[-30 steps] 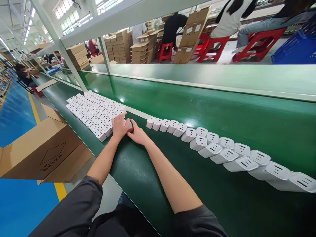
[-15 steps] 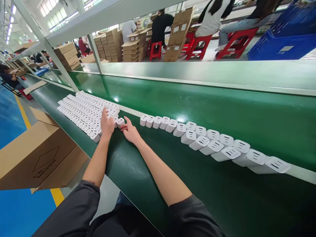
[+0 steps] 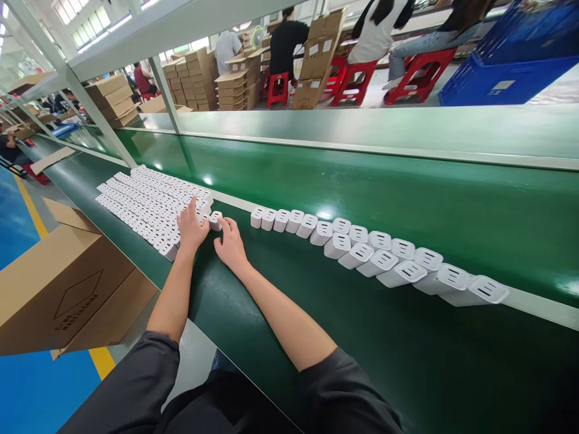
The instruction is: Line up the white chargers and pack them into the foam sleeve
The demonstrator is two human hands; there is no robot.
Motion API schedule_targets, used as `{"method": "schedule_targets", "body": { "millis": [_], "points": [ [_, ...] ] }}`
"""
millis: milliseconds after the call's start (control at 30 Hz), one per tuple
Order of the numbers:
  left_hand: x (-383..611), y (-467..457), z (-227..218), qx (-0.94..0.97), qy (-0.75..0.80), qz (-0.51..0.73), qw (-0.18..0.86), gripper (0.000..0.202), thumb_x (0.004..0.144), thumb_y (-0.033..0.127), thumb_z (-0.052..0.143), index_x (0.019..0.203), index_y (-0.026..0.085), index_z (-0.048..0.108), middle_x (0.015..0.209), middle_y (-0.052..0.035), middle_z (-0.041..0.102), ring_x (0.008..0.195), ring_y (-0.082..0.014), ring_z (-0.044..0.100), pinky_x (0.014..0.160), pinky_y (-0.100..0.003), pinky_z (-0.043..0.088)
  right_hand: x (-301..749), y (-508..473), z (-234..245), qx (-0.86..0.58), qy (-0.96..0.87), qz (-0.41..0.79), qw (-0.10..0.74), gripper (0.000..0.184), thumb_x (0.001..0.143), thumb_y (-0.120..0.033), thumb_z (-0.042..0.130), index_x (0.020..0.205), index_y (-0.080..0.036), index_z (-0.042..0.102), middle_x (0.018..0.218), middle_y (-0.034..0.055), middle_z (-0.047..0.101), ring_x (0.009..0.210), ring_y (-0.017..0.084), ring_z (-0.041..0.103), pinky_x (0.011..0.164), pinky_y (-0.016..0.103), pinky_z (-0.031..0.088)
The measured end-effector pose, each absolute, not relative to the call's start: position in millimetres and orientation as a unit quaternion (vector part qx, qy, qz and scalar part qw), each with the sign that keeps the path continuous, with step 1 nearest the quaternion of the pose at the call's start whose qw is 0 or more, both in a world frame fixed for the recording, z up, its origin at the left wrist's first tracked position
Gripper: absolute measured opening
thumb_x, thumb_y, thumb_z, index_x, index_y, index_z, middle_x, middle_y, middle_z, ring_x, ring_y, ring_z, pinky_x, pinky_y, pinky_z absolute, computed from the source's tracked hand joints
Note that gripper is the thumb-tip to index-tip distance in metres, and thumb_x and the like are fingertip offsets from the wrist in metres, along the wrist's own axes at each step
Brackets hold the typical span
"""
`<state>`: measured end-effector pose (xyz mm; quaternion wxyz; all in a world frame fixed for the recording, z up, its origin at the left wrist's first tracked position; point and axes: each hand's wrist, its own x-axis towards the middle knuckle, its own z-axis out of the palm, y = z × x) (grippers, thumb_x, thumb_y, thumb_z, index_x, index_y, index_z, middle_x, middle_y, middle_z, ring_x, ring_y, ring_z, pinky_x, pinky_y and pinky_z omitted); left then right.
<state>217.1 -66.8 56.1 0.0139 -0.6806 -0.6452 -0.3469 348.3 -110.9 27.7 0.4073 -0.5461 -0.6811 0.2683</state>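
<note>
White charger blocks with two slots on top stand packed in a slanted group on the green work surface. My left hand lies along the group's near right side, fingers stretched over the blocks there. At the group's right edge stands a single charger block, between my two hands. Against its right side are the fingertips of my right hand, bent but apart; whether they press on it I cannot tell. Farther right, a loose curved line of charger blocks, partly doubled, stands upright.
A pale strip runs behind the blocks, with a green belt beyond. A metal frame post rises at the left. An open cardboard box stands beside the near edge. People sit on red stools across the line, near blue crates.
The view has shifted slightly. My right hand's index finger has come down and left to the single charger block. My left hand's fingers have spread more over the packed group.
</note>
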Motion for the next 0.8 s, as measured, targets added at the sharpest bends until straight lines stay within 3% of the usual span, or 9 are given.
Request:
{"method": "schedule_targets", "body": {
  "millis": [133,300,433,533,600,700,800],
  "points": [
    [214,-64,55,-0.679,-0.649,-0.343,0.013,0.075,0.077,0.019,0.056,0.148,0.021,0.035,0.132,-0.0155,0.060,0.126,-0.0353,0.054,0.111,-0.061,0.034,340,-122,32,-0.538,-0.682,0.282,0.408,0.056,0.083,-0.012,0.043,0.140,-0.010,0.046,0.153,0.0179,0.036,0.134,0.024,0.048,0.110,0.034,0.045],
    [211,-60,53,-0.681,-0.649,-0.338,0.020,0.069,0.078,0.018,0.052,0.146,0.017,0.040,0.127,-0.0155,0.064,0.117,-0.0328,0.059,0.104,-0.054,0.043,332,-130,34,-0.543,-0.673,0.301,0.403,0.053,0.085,-0.014,0.045,0.137,-0.014,0.048,0.150,0.0179,0.036,0.128,0.024,0.054,0.103,0.035,0.051],
    [211,-58,52,-0.683,-0.647,-0.339,0.027,0.058,0.084,0.025,0.051,0.141,0.020,0.047,0.120,-0.0123,0.068,0.113,-0.0320,0.061,0.104,-0.053,0.043,328,-129,30,-0.526,-0.684,0.315,0.395,0.063,0.082,-0.012,0.047,0.145,-0.014,0.041,0.151,0.0179,0.036,0.130,0.021,0.052,0.108,0.033,0.048],
    [211,-57,50,-0.680,-0.649,-0.339,0.036,0.051,0.086,0.032,0.053,0.135,0.020,0.053,0.119,-0.0135,0.068,0.115,-0.0342,0.060,0.105,-0.055,0.042,328,-126,30,-0.488,-0.713,0.326,0.384,0.076,0.079,-0.008,0.046,0.153,-0.016,0.029,0.150,0.0130,0.045,0.131,0.018,0.052,0.106,0.031,0.049],
    [210,-56,48,-0.680,-0.649,-0.337,0.041,0.050,0.084,0.033,0.056,0.132,0.019,0.055,0.121,-0.0155,0.067,0.117,-0.0356,0.058,0.106,-0.056,0.041,335,-120,34,-0.475,-0.737,0.306,0.371,0.074,0.080,-0.006,0.041,0.152,-0.017,0.030,0.143,0.0087,0.056,0.128,0.015,0.055,0.105,0.029,0.048],
    [208,-54,47,-0.685,-0.645,-0.336,0.044,0.050,0.083,0.032,0.058,0.130,0.017,0.056,0.123,-0.0175,0.066,0.119,-0.0366,0.057,0.107,-0.057,0.040,362,-106,44,-0.508,-0.755,0.213,0.356,0.058,0.084,-0.007,0.040,0.141,-0.016,0.049,0.140,0.0096,0.058,0.133,0.019,0.050,0.116,0.035,0.035],
    [210,-55,49,-0.691,-0.633,-0.346,0.043,0.045,0.086,0.032,0.055,0.127,0.015,0.057,0.122,-0.0198,0.064,0.121,-0.0380,0.055,0.109,-0.059,0.036,405,-91,54,-0.600,-0.739,0.086,0.294,0.048,0.091,-0.020,0.050,0.139,-0.016,0.054,0.154,0.0147,0.042,0.146,0.034,0.030,0.122,0.057,0.013]
  ]
}}
